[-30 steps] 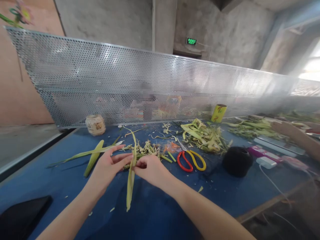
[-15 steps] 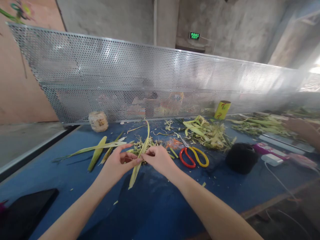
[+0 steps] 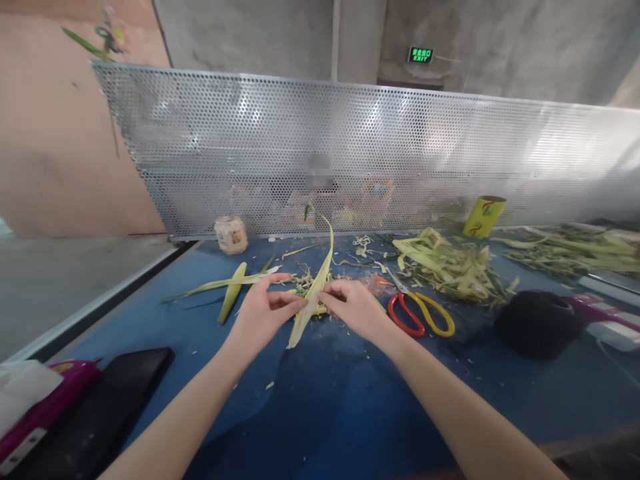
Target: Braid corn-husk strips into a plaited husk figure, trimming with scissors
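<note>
A long pale yellow-green strip of corn husk (image 3: 317, 291) stands slanted between my hands, its thin tip curling up and away. My left hand (image 3: 265, 308) pinches the strip's left edge between thumb and fingers. On its right edge, the bent fingers and thumb of my right hand (image 3: 353, 305) grip it a little higher. Behind and under the strip lie shredded husk bits (image 3: 305, 283), partly hidden by my hands. To the right of my right hand rest scissors (image 3: 409, 313) with one red and one yellow handle, blades pointing away.
Loose husk leaves (image 3: 233, 292) lie left of my hands. A husk heap (image 3: 445, 263), a yellow roll (image 3: 484, 217) and a black yarn ball (image 3: 540, 325) are at right. A twine roll (image 3: 231, 235) stands by the perforated metal screen (image 3: 270, 133). A black flat object (image 3: 125, 393) lies front left.
The view has swung left, so everything sits further right in it. The strip looks flatter and wider between my fingers. A person's arm at the far right is out of view now.
</note>
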Demonstrator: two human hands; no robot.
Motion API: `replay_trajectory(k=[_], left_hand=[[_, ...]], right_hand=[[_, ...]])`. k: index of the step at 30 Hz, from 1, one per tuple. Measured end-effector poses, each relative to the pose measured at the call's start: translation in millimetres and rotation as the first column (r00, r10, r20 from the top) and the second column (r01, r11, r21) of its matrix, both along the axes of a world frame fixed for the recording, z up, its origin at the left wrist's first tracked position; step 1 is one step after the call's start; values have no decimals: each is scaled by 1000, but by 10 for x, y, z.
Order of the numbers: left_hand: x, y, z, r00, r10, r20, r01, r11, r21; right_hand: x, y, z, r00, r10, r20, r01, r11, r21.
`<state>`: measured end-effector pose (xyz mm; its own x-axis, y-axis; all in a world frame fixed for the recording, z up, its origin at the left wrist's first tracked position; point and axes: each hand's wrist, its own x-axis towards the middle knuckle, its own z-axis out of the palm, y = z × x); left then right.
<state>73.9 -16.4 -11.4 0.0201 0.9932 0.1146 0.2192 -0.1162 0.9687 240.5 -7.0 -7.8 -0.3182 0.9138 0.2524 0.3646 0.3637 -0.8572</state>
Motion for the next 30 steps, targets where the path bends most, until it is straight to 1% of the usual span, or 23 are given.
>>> replay_trajectory(k=[4, 8, 11, 14, 17, 21, 23, 25, 28, 30], left_hand=[[8, -49, 68, 993, -19, 119, 28, 997, -69], [13, -90, 108, 956, -79, 281, 120, 984, -132], [17, -126, 145, 910, -113, 399, 194, 966, -168], [22, -165, 181, 875, -147, 461, 256, 949, -184], [33, -213, 204, 833, -223, 506, 345, 925, -160], [59, -285, 212, 752, -317, 578, 439, 895, -80], [66, -310, 207, 716, -344, 607, 464, 885, -45], [66, -322, 196, 692, -363, 624, 481, 876, -24], [62, -322, 175, 674, -389, 629, 507, 862, -11], [62, -319, 167, 669, -399, 626, 517, 856, -6]], right_hand=[[27, 24, 4, 987, 101, -124, -108, 993, -54], [52, 12, 40, 949, 181, -257, -200, 978, -50], [64, -10, 48, 909, 226, -350, -253, 967, -35], [65, -36, 22, 845, 269, -462, -318, 947, -31], [53, -84, 2, 804, 265, -532, -338, 940, -42], [26, -173, 28, 821, 211, -531, -293, 953, -75], [16, -206, 44, 818, 206, -538, -289, 954, -74], [14, -222, 48, 799, 225, -558, -321, 944, -79], [33, -221, 29, 761, 256, -596, -381, 920, -91], [54, -213, 11, 767, 244, -593, -375, 921, -106]])
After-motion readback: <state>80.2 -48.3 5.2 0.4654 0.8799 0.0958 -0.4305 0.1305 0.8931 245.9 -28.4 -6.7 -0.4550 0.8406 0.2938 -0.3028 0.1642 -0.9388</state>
